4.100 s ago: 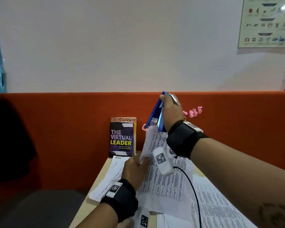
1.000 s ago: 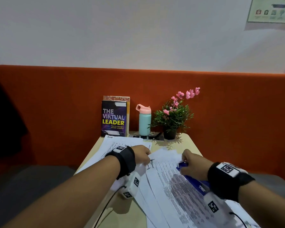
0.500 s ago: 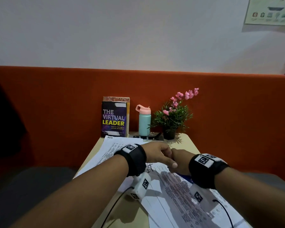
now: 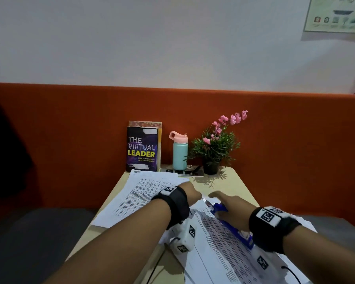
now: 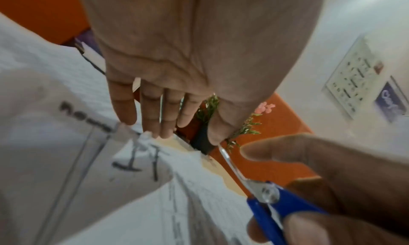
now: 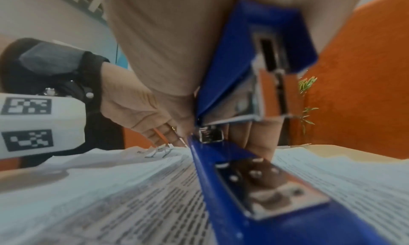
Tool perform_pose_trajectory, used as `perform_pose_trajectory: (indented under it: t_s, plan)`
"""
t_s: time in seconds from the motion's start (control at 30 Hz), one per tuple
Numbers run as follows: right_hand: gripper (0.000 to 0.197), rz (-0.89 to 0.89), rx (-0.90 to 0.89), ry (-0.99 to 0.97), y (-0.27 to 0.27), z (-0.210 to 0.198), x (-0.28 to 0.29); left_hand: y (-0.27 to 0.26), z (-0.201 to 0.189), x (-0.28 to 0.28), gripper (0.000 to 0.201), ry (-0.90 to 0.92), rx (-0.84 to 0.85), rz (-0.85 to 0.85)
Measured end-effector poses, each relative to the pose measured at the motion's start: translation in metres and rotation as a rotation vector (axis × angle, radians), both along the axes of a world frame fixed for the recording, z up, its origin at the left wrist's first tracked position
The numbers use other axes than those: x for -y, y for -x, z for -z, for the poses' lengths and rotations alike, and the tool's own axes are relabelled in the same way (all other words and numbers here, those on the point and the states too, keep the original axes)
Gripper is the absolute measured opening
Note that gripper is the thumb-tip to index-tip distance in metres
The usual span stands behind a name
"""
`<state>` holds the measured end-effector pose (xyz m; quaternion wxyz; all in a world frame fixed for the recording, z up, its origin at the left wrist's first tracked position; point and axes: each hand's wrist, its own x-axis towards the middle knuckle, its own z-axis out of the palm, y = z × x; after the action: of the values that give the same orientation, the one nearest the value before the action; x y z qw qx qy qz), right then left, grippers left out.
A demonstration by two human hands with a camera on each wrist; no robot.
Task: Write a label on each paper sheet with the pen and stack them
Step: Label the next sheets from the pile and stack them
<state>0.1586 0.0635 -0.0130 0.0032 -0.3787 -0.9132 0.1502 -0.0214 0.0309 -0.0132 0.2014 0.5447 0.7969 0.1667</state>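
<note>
Printed paper sheets (image 4: 213,242) lie overlapped under both hands, and another pile (image 4: 139,193) lies to the left with a handwritten word at its top. My right hand (image 4: 228,203) grips a blue stapler (image 4: 218,208) that rests on the top sheet with its upper arm (image 6: 243,73) lifted off its base (image 6: 221,178). My left hand (image 4: 191,194) is just left of the stapler's metal tip. Its fingers (image 5: 159,122) are straight and touch the sheet's crumpled corner (image 5: 143,152), where ink marks show. No pen shows in any view.
At the table's far end, against the orange partition (image 4: 70,130), stand a book (image 4: 141,149), a teal bottle with a pink lid (image 4: 179,152) and a potted plant (image 4: 213,148). Bare tabletop (image 4: 230,183) lies beyond the hands. A cable (image 4: 158,265) runs along the near edge.
Four seconds ago the stapler and a sheet were held up in the air; both came down to the table. The hands met half a second ago and are now slightly apart.
</note>
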Motion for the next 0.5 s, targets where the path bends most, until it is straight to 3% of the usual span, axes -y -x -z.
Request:
perform_pose_trajectory:
  t_s: [0.13, 0.27, 0.33, 0.5]
  plan:
    - [0.041, -0.01, -0.013, 0.001, -0.004, 0.013, 0.0, -0.005, 0.023, -0.007, 0.018, 0.049, 0.01, -0.037]
    - [0.046, -0.026, -0.018, 0.029, -0.002, 0.023, -0.003, -0.003, 0.038, -0.007, 0.027, -0.045, 0.112, -0.07]
    - [0.047, -0.041, -0.039, 0.014, -0.001, 0.023, -0.003, 0.0, 0.042, -0.006, 0.046, -0.116, 0.174, -0.076]
    - [0.044, -0.054, -0.14, -0.046, 0.001, 0.024, -0.003, 0.01, 0.039, 0.001, 0.06, -0.191, 0.158, -0.046]
